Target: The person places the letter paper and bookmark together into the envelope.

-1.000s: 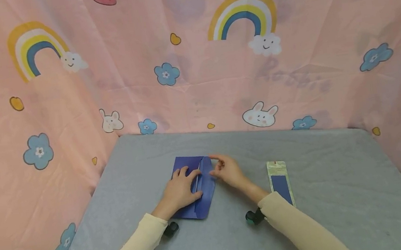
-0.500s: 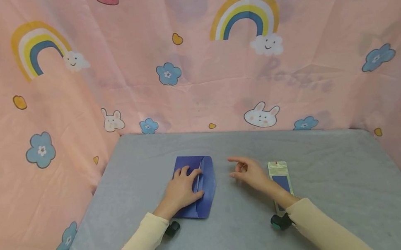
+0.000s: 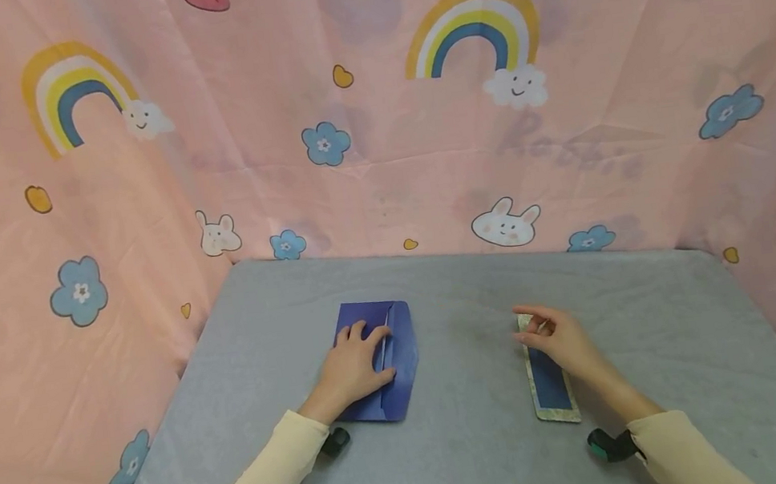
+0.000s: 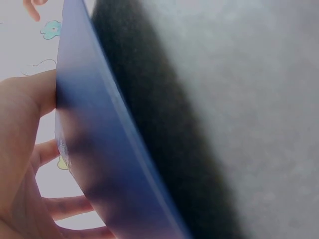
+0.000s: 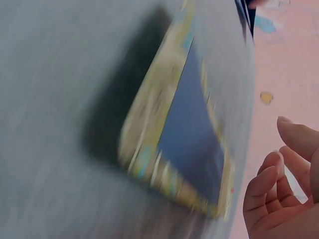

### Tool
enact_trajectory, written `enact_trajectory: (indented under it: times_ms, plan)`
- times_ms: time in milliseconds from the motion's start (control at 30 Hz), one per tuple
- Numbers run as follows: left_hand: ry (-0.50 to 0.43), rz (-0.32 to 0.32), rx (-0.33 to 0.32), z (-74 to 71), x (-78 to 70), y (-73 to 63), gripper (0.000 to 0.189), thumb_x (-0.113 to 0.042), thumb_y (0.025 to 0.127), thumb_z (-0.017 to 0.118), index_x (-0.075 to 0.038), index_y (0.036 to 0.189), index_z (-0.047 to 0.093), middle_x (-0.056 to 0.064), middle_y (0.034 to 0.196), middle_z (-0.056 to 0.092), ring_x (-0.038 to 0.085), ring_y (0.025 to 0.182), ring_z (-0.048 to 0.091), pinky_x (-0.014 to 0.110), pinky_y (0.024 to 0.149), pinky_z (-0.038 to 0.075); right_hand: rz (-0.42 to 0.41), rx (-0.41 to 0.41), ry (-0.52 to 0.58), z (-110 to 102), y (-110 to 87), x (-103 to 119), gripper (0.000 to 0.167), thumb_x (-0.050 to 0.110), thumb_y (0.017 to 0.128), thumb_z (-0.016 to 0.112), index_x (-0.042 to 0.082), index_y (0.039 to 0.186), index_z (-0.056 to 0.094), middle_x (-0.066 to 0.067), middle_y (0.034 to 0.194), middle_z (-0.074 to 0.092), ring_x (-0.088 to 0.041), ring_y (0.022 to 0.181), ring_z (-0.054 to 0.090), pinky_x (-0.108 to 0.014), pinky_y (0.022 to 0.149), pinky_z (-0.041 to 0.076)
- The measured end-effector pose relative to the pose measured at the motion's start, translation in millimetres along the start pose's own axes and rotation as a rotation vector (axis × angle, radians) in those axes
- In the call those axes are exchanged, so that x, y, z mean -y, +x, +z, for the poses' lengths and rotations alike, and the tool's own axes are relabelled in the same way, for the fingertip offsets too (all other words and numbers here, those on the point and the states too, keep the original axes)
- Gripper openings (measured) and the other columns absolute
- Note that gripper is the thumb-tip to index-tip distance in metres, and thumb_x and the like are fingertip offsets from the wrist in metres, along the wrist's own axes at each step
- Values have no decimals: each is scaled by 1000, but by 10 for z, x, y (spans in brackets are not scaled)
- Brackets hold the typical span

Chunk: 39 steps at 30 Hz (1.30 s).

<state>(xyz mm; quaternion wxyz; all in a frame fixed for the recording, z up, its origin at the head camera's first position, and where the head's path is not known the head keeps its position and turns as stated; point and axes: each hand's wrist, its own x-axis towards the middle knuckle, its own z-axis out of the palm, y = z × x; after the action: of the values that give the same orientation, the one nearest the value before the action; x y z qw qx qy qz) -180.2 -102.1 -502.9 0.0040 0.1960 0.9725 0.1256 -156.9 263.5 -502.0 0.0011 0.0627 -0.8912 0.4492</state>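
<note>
A blue-purple envelope lies on the grey cloth, its flap opened out to the right. A pale edge shows in its slit. Spread fingers of my left hand rest on the envelope's face; in the left wrist view, thumb and fingertips touch the blue envelope. My right hand hovers over the upper end of a long flat piece with a patterned gold-green border and dark blue middle, like a bookmark. Its fingers are loosely bent, apart from the bordered piece in the right wrist view.
Grey cloth covers the table, with a gap between the envelope and the bordered piece. A pink printed curtain stands along the back and sides. Dark wrist cameras hang under both cuffs.
My right hand has left the envelope's flap and moved right, over the bordered piece. My left hand and the envelope stay in place.
</note>
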Motion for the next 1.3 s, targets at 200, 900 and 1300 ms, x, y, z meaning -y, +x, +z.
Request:
enact_trajectory:
  times_ms: [200,900,1300]
  plan:
    - [-1,2,1,-1,-4,-2,65,-46,81,76,-28,139,53,21,144,50,51,132,46,63,91,51,14,-52,-82,-152,-102,-110,45,20,90,72,6,131,63,-9,91,57,-7,68,48,-24,58,43]
    - [3,-6,12,10,-8,7,66,-47,81,75,-29,140,52,21,144,49,51,133,45,63,94,49,102,-86,-268,-88,-135,-175,44,21,84,77,2,123,68,-22,105,60,-21,81,52,-30,67,40]
    - [11,-14,12,17,-10,9,65,-48,81,75,-30,139,53,21,144,49,51,133,45,63,93,50,158,-36,-346,-41,-73,-153,44,18,83,77,1,121,61,-10,83,49,-22,74,43,-33,63,31]
